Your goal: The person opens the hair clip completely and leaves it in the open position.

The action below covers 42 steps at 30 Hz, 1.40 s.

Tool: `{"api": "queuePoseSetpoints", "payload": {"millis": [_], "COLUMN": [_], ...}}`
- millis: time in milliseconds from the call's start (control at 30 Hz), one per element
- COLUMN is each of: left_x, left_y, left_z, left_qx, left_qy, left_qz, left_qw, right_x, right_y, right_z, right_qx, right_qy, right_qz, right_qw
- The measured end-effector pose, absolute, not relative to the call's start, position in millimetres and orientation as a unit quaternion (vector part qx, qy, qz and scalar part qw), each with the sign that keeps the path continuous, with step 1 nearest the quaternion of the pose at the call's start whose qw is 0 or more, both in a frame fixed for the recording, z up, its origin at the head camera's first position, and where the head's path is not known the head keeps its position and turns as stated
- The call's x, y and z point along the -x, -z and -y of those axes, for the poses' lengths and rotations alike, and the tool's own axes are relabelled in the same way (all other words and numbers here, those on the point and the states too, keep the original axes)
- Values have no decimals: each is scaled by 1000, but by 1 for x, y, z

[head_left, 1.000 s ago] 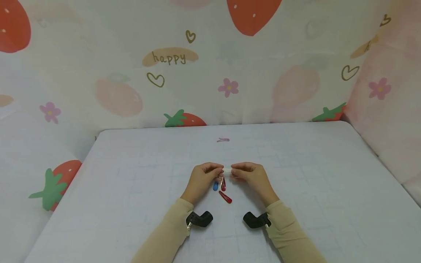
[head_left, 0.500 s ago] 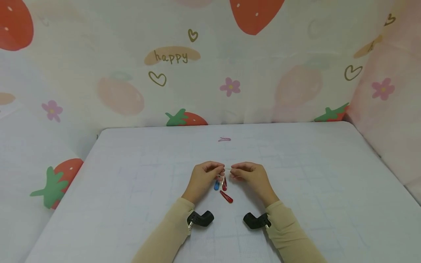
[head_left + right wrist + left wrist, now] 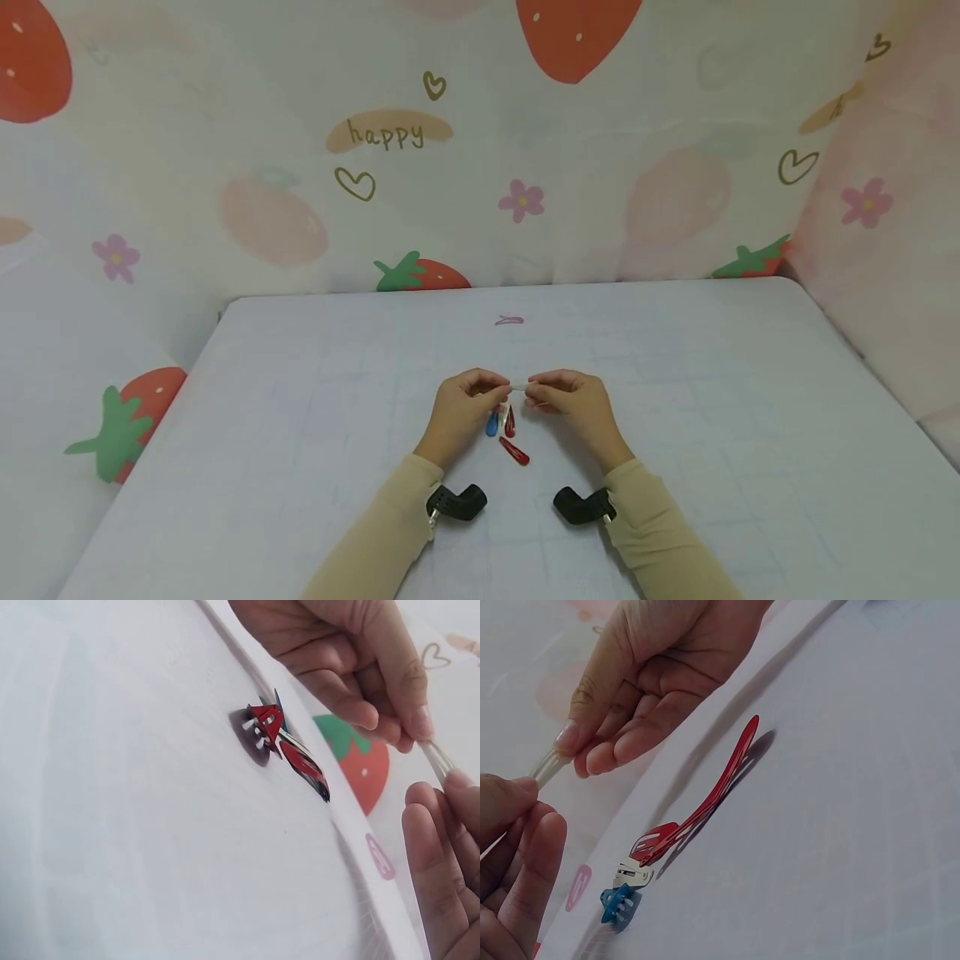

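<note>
Between the two hands a cream snap hair clip is held above the table, one end in each hand. My left hand pinches its left end between thumb and fingers. The right hand pinches the other end. In the left wrist view, part of the cream clip shows between the fingertips, looking narrow and slotted. Below the hands lie a blue hair clip, a red hair clip and, nearer the person, another red hair clip. Beside the blue one is a second cream clip.
A pink hair clip lies alone near the back of the white-covered table. Behind the table hangs a strawberry-patterned cloth. Each sleeved wrist wears a black camera mount, the left mount facing the right mount.
The cream clip has rolled between the fingers: its broad face showed first, then a thin edge, now a slim strip. Both hands stay nearly in place; the head view shifts slightly.
</note>
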State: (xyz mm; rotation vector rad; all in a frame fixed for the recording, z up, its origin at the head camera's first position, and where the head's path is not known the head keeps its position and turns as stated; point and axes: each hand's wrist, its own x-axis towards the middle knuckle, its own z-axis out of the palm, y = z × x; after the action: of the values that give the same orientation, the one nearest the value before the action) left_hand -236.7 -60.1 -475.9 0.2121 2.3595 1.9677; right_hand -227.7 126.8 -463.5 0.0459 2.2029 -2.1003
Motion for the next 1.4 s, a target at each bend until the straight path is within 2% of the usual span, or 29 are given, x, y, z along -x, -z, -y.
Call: {"api": "queuePoseSetpoints", "payload": {"millis": [233,467,800,1000,1400], "left_x": [235,237,239,236,230], "left_y": [476,477,480,480,474], "left_z": [60,62,65,64,58], "left_qx": [-81,-68,-78,-78,-88], "left_qy": [-640,-661,-649,-633,-597], "left_qz": [-764,-745,-754,-769,-798], "left_qw": [27,61,67,45,-8], "right_x": [226,226,228,229,228], "right_y": [465,464,465,465,467], "right_z": [-126,-126,-125,-126,-127], "right_qx": [-12,-11,-22,-5,18], "right_qy": [685,693,693,693,690], "right_qz": [-726,-719,-718,-718,-722], "right_qw": [48,54,58,68,43]}}
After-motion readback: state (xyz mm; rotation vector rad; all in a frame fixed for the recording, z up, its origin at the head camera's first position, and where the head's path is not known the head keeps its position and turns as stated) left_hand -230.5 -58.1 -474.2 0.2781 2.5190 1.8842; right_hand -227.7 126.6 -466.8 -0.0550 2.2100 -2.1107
